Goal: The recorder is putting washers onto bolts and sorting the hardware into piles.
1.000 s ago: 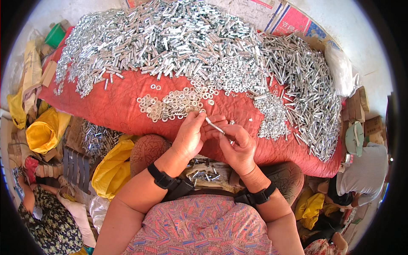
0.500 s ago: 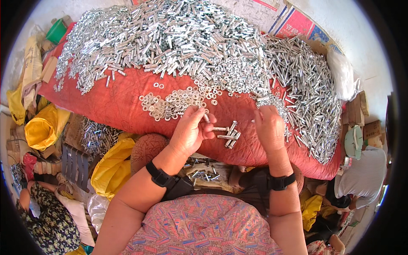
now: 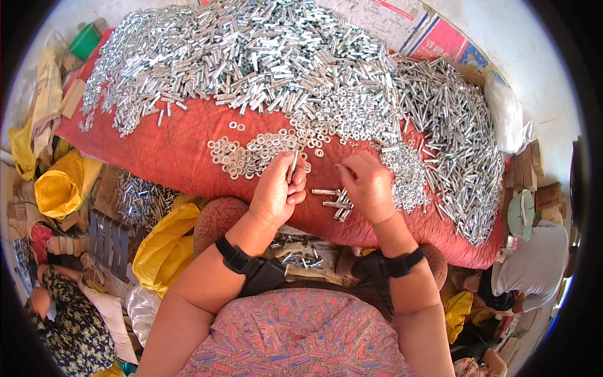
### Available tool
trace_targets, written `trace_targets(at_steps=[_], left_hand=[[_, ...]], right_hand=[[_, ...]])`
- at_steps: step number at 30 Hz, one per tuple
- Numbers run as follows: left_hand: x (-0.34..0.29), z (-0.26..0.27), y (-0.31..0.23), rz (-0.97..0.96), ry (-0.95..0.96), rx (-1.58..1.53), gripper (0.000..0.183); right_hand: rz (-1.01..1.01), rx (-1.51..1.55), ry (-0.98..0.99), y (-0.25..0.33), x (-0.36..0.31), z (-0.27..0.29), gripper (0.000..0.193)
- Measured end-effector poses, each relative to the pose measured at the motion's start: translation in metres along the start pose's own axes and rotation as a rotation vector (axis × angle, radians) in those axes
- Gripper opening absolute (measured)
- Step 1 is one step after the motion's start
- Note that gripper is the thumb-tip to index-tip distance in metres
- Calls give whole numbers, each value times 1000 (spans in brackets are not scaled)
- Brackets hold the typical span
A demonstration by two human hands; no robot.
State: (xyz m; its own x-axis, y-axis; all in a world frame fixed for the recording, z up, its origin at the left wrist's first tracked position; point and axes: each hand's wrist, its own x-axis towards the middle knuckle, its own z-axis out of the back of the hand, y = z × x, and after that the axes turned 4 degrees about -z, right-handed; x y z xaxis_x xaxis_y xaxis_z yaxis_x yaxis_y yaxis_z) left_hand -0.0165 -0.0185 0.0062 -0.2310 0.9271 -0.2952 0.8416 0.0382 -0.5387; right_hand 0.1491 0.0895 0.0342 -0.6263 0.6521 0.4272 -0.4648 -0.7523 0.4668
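Note:
My left hand [image 3: 276, 191] is closed round a slim metal bolt [image 3: 293, 165], which stands nearly upright between thumb and fingers. To its right, my right hand [image 3: 369, 187] has its thumb and forefinger pinched together; whatever small piece sits at the tips is too small to name. Flat washers [image 3: 251, 154] lie in a loose heap just beyond my left hand. A few bolts with sleeves [image 3: 339, 204] rest on the red cloth [image 3: 169, 151] between the hands, partly covered by my right hand. Small metal rings [image 3: 407, 179] are heaped beside my right hand.
Metal sleeves [image 3: 251, 56] form a large far pile, with nuts [image 3: 358, 113] along its near edge. Long bolts [image 3: 458, 138] cover the right side. Yellow sacks [image 3: 164, 248] and more bolts [image 3: 144, 201] lie lower left. Other people sit at left [image 3: 69, 327] and right [image 3: 534, 264].
My right hand has moved left from the small rings toward my left hand. My left hand has tipped the bolt more upright and shifted slightly left.

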Motion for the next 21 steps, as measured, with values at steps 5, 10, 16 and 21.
trace_targets(at_steps=[5,10,16,21], left_hand=[[1,-1,1,22,-54,-18,23],[0,-4,-1,30,-88,-1,19],[-1,-2,-1,9,-75,-31,14],[-1,-2,1,9,-54,-24,13]], right_hand=[[129,74,152,15,16,-32,8],[28,60,288,10,20,-49,5],[-38,61,293,18,22,-46,7],[-41,154,268,2,17,-39,8]])
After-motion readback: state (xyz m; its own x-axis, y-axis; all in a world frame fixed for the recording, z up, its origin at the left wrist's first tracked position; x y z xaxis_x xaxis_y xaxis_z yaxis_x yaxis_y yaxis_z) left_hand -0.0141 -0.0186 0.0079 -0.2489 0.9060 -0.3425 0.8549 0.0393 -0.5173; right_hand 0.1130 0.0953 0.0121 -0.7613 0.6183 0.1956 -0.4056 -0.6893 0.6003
